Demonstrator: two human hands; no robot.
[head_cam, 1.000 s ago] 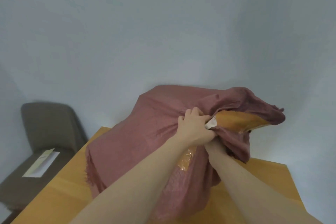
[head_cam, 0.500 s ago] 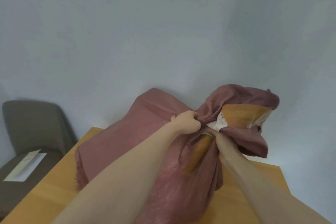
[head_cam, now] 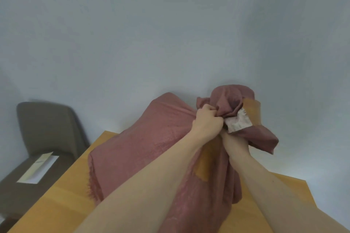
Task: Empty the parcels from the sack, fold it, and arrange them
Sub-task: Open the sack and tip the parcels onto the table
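A bulky dusty-pink cloth sack (head_cam: 136, 153) stands on the wooden table (head_cam: 56, 202). My left hand (head_cam: 207, 122) is clenched on the bunched fabric at the sack's mouth. A brown parcel (head_cam: 251, 111) with a white label (head_cam: 238, 124) sticks out of the opening at the upper right. My right hand is buried in the sack's mouth under the parcel; only its wrist (head_cam: 233, 143) shows, so its grip is hidden. Another patch of brown parcel (head_cam: 205, 164) shows through a gap lower down.
A grey-brown upholstered chair (head_cam: 47, 128) stands left of the table, with a white envelope (head_cam: 38, 169) on its seat. A plain pale wall fills the background. The table's far right corner (head_cam: 305, 182) is in view.
The sack's mouth has been gathered tighter and lifted to the right. The parcel has tilted more upright and its white label shows more. My left hand has shifted up along the fabric.
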